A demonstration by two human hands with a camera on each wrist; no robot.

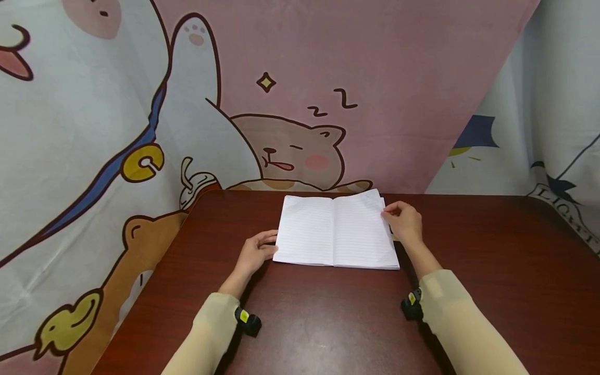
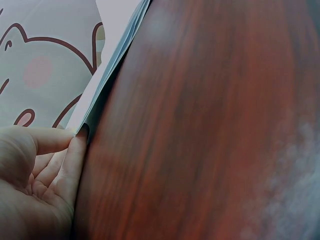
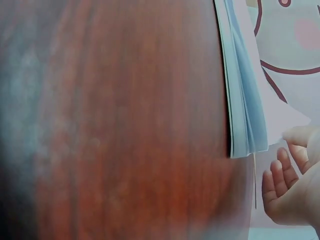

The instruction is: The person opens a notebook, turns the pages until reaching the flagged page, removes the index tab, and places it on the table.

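An open notebook (image 1: 304,229) with blank lined pages lies on the brown table, its spine pointing away from me. My left hand (image 1: 255,252) grips its left edge near the lower corner; in the left wrist view the thumb and a finger of that hand (image 2: 37,175) pinch the stacked sheets (image 2: 107,70). At the right edge, my right hand (image 1: 405,224) pinches the side of the top page, whose far corner rises above the rest. From the right wrist view, the page stack (image 3: 242,115) appears slightly fanned, with the right thumb and forefinger at the lifted sheet and the other fingers loosely curled.
The brown wooden table (image 1: 319,323) extends around the notebook on all sides. Behind it hangs a cartoon-print cloth (image 1: 398,94) with a sleeping bear, and more cloth covers the left side. Each sleeve cuff carries a small black wrist camera (image 1: 250,324).
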